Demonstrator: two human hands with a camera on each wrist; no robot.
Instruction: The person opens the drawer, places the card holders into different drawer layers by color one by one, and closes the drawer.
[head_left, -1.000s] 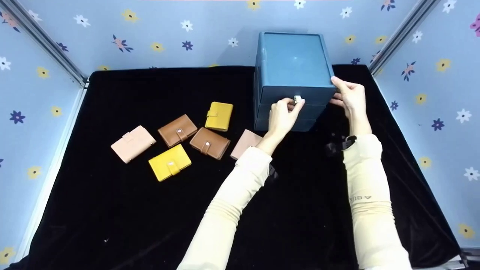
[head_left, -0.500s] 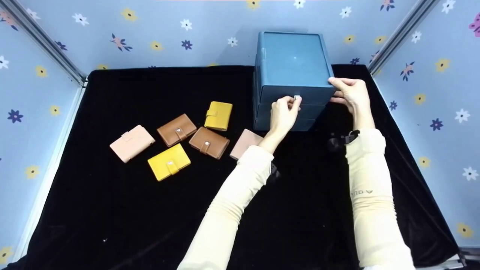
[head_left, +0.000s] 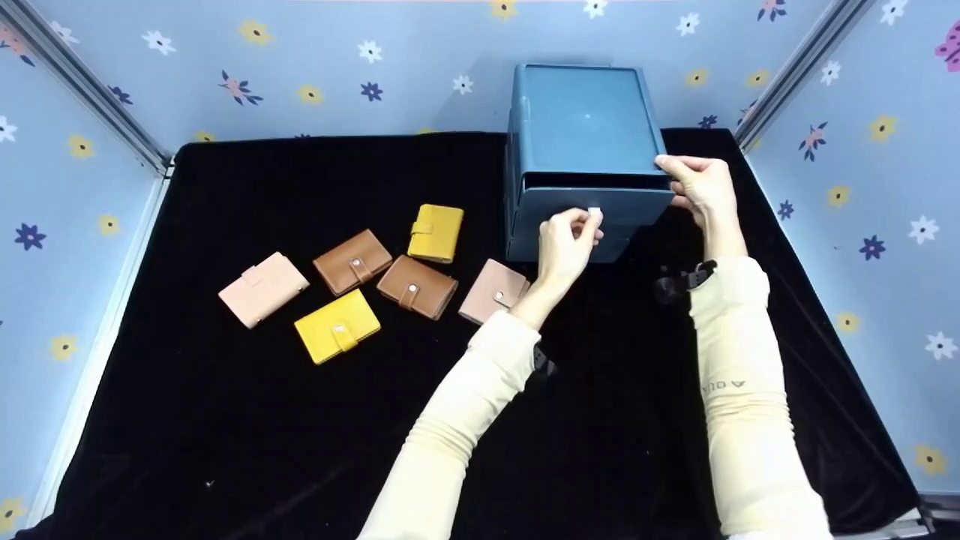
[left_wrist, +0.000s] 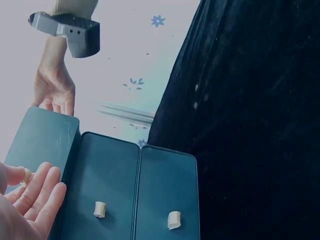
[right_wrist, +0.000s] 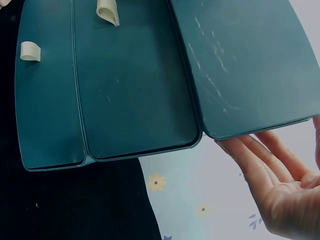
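Observation:
A blue drawer cabinet (head_left: 589, 120) stands at the back right. Its top drawer (head_left: 551, 201) is pulled out slightly, leaving a dark gap under the top panel. My left hand (head_left: 566, 244) pinches that drawer's small whitish pull tab (left_wrist: 26, 176) between thumb and index finger. At the cabinet's front right corner, my right hand (head_left: 705, 187) holds on, thumb on the top edge and the other fingers along the side. The middle drawer (left_wrist: 107, 175) and bottom drawer (left_wrist: 167, 180), each with its own pale tab, are closed below.
Left of the cabinet, a pink wallet (head_left: 495, 291) lies beside my left wrist. Farther left are brown wallets (head_left: 417, 286), yellow wallets (head_left: 436, 232) and another pink wallet (head_left: 264, 289). Black cloth (head_left: 300, 435) covers the table; flowered panels (head_left: 337, 67) surround it.
The top drawer has come out a little toward me, with my left hand moving back and down on its tab. My right hand has stayed at the cabinet corner. The wallets lie still.

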